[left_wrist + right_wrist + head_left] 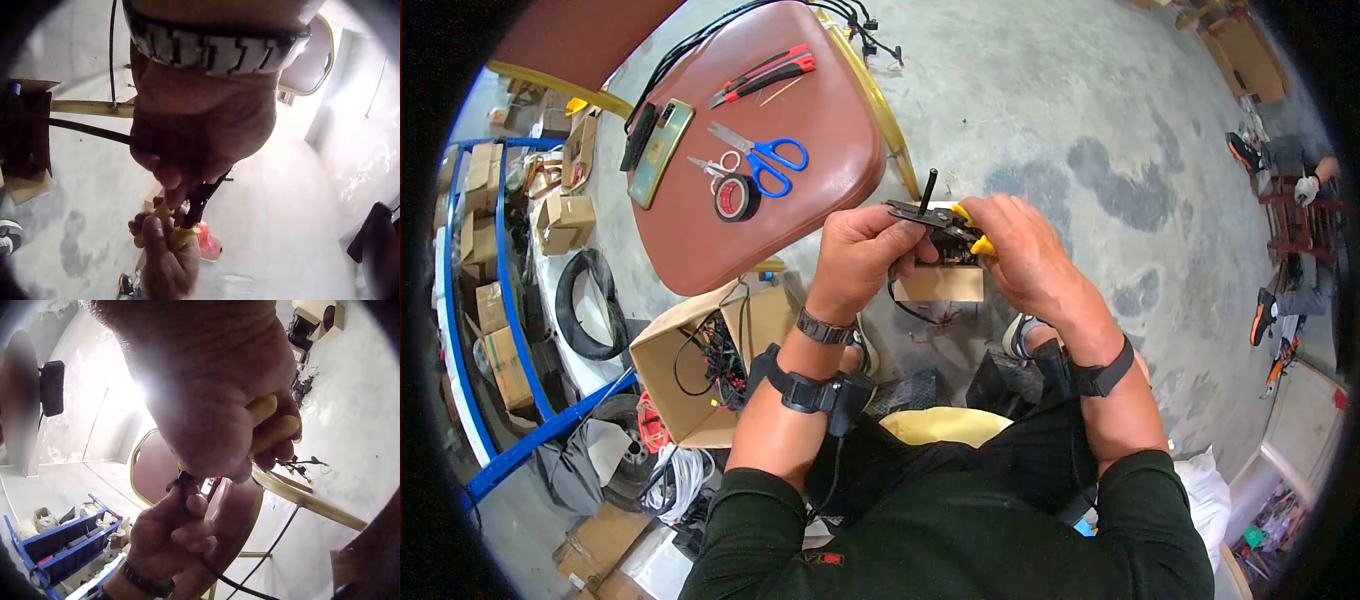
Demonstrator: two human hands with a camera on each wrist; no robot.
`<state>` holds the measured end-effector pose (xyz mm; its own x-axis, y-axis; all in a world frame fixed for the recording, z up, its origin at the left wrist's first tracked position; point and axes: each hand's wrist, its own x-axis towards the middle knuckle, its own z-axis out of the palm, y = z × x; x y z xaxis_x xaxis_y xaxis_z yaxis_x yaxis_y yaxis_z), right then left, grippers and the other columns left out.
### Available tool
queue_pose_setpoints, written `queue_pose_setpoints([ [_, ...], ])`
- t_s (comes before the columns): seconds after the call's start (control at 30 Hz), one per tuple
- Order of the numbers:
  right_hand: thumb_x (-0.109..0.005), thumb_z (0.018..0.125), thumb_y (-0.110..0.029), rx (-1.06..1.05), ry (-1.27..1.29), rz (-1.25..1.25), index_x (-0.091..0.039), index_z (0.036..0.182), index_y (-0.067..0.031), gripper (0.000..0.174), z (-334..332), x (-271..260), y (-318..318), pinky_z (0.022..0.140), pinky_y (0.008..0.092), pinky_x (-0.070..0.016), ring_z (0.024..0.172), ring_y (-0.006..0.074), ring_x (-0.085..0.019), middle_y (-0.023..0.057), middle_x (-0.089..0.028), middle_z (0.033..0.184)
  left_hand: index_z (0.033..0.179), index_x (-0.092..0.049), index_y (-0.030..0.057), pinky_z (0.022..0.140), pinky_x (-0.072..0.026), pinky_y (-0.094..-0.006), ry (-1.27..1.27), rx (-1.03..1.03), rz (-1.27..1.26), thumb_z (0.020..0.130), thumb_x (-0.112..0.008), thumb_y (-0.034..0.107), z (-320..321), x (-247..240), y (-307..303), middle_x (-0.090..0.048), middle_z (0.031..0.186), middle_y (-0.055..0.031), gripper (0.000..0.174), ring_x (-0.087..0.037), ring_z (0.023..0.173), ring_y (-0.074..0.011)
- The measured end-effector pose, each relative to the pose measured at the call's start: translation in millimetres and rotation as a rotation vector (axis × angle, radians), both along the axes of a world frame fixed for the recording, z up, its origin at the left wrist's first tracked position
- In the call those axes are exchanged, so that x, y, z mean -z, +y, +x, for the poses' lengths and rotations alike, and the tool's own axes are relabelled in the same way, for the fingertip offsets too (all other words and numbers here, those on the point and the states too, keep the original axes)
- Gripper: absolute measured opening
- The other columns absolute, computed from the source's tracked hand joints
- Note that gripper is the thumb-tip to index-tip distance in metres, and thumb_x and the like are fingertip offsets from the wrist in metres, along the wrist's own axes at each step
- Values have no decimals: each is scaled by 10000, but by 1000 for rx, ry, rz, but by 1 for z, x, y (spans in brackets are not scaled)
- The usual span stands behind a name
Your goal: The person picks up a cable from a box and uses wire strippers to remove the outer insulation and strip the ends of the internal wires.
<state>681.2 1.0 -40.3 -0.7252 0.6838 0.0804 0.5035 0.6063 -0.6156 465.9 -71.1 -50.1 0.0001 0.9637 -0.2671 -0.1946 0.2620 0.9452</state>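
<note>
Yellow-handled pliers (925, 214) hang over the lap, near the brown chair seat (700, 240). The right hand (1025, 255) has its grip wrapped tight round the handles for leverage; the left hand (862, 255) pinches the black cable (87, 129) in its grip at the tool's head, steadying it.

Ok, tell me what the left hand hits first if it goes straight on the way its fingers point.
The left hand points across at the yellow-handled tool; it touches the tool's black head, so that comes first, with the right hand gripping the handles just behind. Depth is unclear.
</note>
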Motion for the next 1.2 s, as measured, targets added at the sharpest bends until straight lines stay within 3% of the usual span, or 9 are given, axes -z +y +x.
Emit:
queue_pose_setpoints([
  [0.4,-568,773,23,57,-102,36,-572,1203,-69,439,9,-5,0,805,448,-466,948,350,-586,128,-600,994,870,-723,-17,520,-454,-223,263,-203,83,937,-643,97,29,4,0,-693,723,-48,155,-575,579,-72],
  [0.7,-552,791,6,72,-88,35,-575,1131,-73,349,9,0,-4,786,458,-468,912,358,-591,137,-600,940,854,-709,-33,525,-443,-232,643,-244,222,920,-646,84,38,6,0,-671,679,-23,149,-557,580,-63],
  [0.8,-554,786,13,80,-112,50,-571,1103,-71,328,11,5,-1,781,462,-462,899,369,-582,139,-599,934,865,-711,-27,541,-467,-238,511,-249,138,931,-633,87,40,4,0,-698,725,-50,153,-579,588,-79],
  [0.9,-558,769,40,49,-107,46,-570,1085,-71,335,13,5,6,775,463,-453,898,372,-572,135,-592,927,900,-710,-20,558,-498,-257,58,-181,23,948,-621,105,29,9,4,-722,791,-91,161,-608,603,-108],
  [1.0,-564,748,67,54,-48,64,-565,1076,-70,355,10,0,6,771,462,-446,899,364,-565,130,-579,919,913,-704,-30,566,-502,-241,-101,-78,-49,951,-625,114,18,-2,6,-723,808,-79,168,-625,620,-103],
  [1.1,-571,737,75,37,-41,62,-562,1080,-71,373,9,-2,6,780,461,-445,902,360,-564,130,-571,922,938,-703,-34,565,-501,-237,-160,-30,-51,955,-629,122,14,-5,4,-720,808,-81,173,-624,629,-96],
  [1.2,-577,740,66,15,-62,43,-560,1083,-69,369,6,-6,5,774,455,-452,900,357,-566,136,-569,927,942,-708,-32,566,-496,-226,-29,-32,-12,956,-632,120,12,-3,0,-715,796,-74,171,-624,640,-89],
])
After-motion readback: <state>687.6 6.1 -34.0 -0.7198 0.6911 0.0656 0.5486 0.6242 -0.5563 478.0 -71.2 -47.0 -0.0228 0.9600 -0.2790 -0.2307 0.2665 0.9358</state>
